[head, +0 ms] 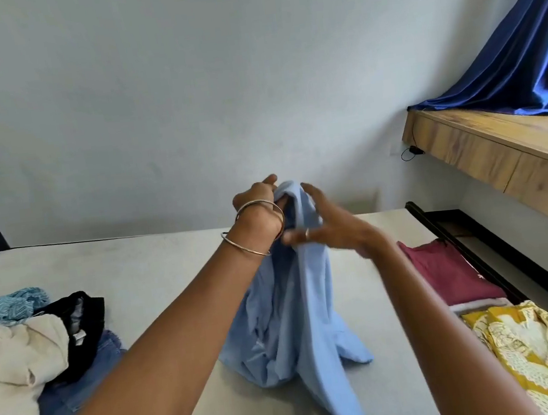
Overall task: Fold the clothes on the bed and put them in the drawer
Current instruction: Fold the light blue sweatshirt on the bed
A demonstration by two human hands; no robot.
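A light blue garment (292, 312) hangs over the grey bed (155, 263), its lower part resting on the mattress. My left hand (258, 205), with two bangles on the wrist, grips the garment's top end and holds it up. My right hand (330, 224) is beside it at the same height, fingers spread and slightly blurred, touching the cloth just below the top; whether it grips is unclear. At the bed's right edge lie a folded maroon piece (446, 272) and a yellow patterned piece (539, 357).
A heap of unfolded clothes lies at the left: cream (16, 370), black (83, 320), patterned teal (5, 305) and denim blue (59, 413). A wooden window ledge (499, 145) with a dark blue curtain (516, 57) runs along the right wall.
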